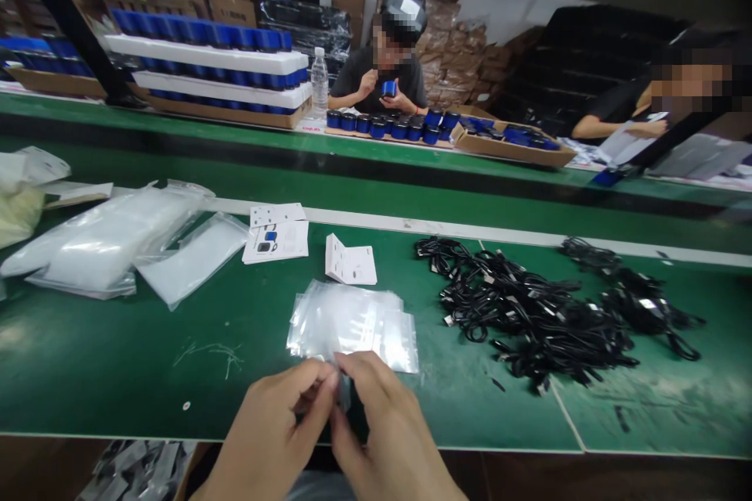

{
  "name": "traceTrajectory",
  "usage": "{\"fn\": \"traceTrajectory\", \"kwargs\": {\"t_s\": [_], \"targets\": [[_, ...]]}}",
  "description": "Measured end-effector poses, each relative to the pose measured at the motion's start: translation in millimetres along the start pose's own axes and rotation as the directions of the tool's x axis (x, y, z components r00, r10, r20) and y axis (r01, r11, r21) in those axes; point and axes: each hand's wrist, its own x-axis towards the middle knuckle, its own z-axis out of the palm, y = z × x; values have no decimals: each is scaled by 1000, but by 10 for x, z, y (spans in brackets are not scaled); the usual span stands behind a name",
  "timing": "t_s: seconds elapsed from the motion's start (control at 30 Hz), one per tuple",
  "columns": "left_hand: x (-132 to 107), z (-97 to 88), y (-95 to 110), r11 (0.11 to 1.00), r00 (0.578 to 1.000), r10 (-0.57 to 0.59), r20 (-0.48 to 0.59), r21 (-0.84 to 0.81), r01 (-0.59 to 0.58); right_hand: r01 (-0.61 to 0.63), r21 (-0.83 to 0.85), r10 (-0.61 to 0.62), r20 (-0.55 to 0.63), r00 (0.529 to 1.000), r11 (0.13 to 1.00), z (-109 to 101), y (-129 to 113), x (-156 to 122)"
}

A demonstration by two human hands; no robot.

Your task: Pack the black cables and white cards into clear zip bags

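Note:
Close to the table's front edge, my left hand (279, 423) and my right hand (381, 423) meet, fingertips pinched together. Between them shows a narrow strip of a clear plastic bag (344, 391), mostly covered by the fingers; whether anything is inside it I cannot tell. Just beyond my fingertips lies a spread pile of flat clear plastic bags (352, 317). Behind that pile stands a folded white leaflet (352, 262), with a stack of printed leaflets (276, 243) to its left. A heap of coiled black cables (529, 313) lies to the right.
Large bags of white bags (123, 243) lie at left on the green table (117, 360). Across the bench, a person (381, 66) holds a blue cylinder among rows of blue cylinders (376, 127). Another person (623, 121) handles white sheets. Below the edge sits a box of small packets (138, 470).

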Motion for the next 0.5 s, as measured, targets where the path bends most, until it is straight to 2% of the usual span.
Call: {"fn": "traceTrajectory", "kwargs": {"t_s": [0.1, 0.2, 0.27, 0.4, 0.5], "targets": [[5, 58, -12, 998, 997, 59, -57, -27, -61, 38, -63, -39, -13, 999, 997, 49, 24, -5], [-5, 87, -48, 990, 981, 139, -137, 42, -134, -22, -68, 23, 22, 999, 997, 64, 28, 23], [-19, 93, -85, 983, 966, 174, -190, 90, -159, -53, -133, 54, 7, 998, 990, 83, 27, 53], [-47, 97, -177, 983, 942, 161, -294, 128, -128, -61, -307, 48, -50, 998, 950, 130, 70, 160], [-63, 96, -255, 989, 933, 112, -341, 130, -71, -212, -330, 197, -79, 977, 920, 75, 123, 278]]}}
